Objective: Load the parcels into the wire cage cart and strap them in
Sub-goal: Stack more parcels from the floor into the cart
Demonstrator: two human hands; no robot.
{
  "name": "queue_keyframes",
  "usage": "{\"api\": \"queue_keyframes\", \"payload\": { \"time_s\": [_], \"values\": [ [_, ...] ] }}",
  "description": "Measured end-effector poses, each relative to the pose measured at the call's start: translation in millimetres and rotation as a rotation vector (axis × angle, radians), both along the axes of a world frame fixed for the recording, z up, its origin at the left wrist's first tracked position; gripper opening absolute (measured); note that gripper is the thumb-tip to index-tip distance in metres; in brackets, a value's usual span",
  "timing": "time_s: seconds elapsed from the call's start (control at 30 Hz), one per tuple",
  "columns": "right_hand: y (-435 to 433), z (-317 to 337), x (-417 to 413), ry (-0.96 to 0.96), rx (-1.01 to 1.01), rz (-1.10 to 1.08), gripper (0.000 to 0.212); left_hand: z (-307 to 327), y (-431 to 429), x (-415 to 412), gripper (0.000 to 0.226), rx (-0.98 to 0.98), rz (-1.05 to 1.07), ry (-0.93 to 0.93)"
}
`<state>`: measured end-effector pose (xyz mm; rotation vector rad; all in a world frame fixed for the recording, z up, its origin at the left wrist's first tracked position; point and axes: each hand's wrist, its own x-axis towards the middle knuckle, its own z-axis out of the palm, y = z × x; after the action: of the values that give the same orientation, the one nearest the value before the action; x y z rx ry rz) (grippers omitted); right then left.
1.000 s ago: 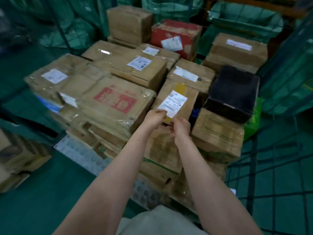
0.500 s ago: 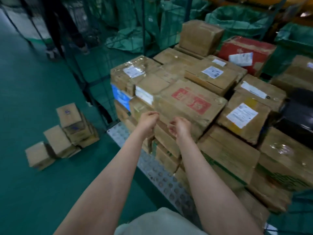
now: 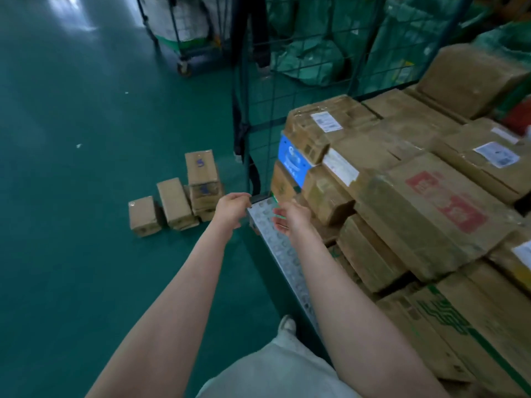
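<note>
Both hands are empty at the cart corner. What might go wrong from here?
1. The red-printed parcel lies tilted at the open front of the stack, unstrapped; it may slide off if bumped.
2. The small boxes stand on the floor near the cart base and the shoe; a trip risk.
3. The black strap hangs on the wire cage; neither the left hand nor the right hand holds it, so the load is loose.
</note>
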<state>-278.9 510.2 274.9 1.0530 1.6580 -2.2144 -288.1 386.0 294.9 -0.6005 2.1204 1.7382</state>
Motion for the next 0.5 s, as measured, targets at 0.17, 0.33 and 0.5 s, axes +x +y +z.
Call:
{"api": "queue_keyframes", "payload": {
  "time_s": [0.17,0.33,0.5],
  "values": [
    [-36.4,-8.8,-33.5,-0.031,0.009,0.126,0.017,-5.5,-35.9,-21.1,0.023,0.003,0.107,-0.031],
    [-74.8,-11.7,-88.4,-0.027,0.006,0.251,0.015,-8.9,-75.6,-65.3,0.028,0.036,0.216,-0.007],
    [-106.9,-6.5,-150.0,-0.058,0.033,0.362,0.018,-1.6,-106.0,-117.2,0.031,0.011,0.306,-0.017]
  ]
}}
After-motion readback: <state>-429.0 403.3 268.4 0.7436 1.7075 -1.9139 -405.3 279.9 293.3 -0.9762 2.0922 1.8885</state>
